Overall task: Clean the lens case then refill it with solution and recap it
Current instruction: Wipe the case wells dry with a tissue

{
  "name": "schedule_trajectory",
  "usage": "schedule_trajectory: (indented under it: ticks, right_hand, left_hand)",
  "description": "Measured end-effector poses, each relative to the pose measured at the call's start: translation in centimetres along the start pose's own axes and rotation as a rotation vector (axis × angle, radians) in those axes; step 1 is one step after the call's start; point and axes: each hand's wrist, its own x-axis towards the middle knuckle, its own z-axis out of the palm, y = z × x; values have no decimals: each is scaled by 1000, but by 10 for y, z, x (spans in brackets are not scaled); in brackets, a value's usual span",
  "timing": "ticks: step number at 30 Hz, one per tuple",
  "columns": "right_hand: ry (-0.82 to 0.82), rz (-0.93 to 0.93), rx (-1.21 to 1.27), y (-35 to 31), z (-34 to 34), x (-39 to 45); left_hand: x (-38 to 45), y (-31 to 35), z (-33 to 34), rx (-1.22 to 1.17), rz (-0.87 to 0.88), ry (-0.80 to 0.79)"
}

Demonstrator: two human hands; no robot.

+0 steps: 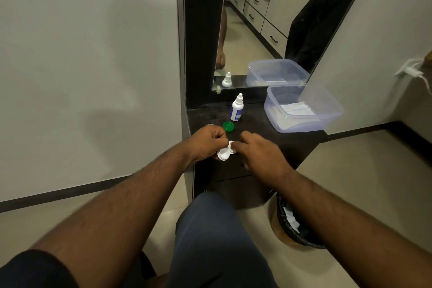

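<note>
- Forearms fill the lower frame, converging at centre on the shelf (268, 128) edge.
- Left hand (207, 141): fingers curled, gripping the white case (225, 153) at its left side; the case is tilted, held just above the shelf edge.
- Right hand (259, 149): fingers bent toward the case's right well; whether they pinch a cap or merely touch cannot be told (contact is blurred).
- Green cap (228, 127): lying loose on the shelf, just beyond the hands.
- Bottle (237, 108): upright, capped, behind the green cap, centre frame.
- Tub (301, 110): right of the bottle, holding white tissues.
- Bin (297, 224): lower right, on the floor.
- Risk: a tilted case held over the edge could slip and drop to the floor.
- Risk: a sweeping right hand could knock the green cap off the shelf.
</note>
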Motion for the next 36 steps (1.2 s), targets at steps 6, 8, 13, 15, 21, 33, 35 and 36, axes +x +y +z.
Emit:
schedule_trajectory:
  ticks: [6, 8, 13, 15, 21, 33, 35, 36]
  right_hand:
    - [-55, 438, 771, -1, 0, 9]
    - [-27, 337, 559, -4, 2, 4]
    - [58, 789, 1237, -1, -7, 3]
    - [177, 971, 1414, -3, -3, 0]
    - [357, 907, 1220, -23, 16, -5]
    - [147, 744, 1234, -30, 23, -6]
    - [76, 561, 1004, -13, 20, -5]
    - [37, 386, 800, -2, 16, -3]
  left_hand:
    - [1, -3, 0, 6, 22, 26]
    - [2, -3, 1, 9, 24, 19]
    - [1, -1, 1, 20, 16, 17]
    - [-1, 0, 1, 21, 10, 23]
    - [-2, 0, 2, -3, 19, 49]
    - [-3, -6, 0, -43, 38, 57]
    - [-3, -5, 0, -39, 42, 49]
    - [-3, -4, 0, -34, 41, 45]
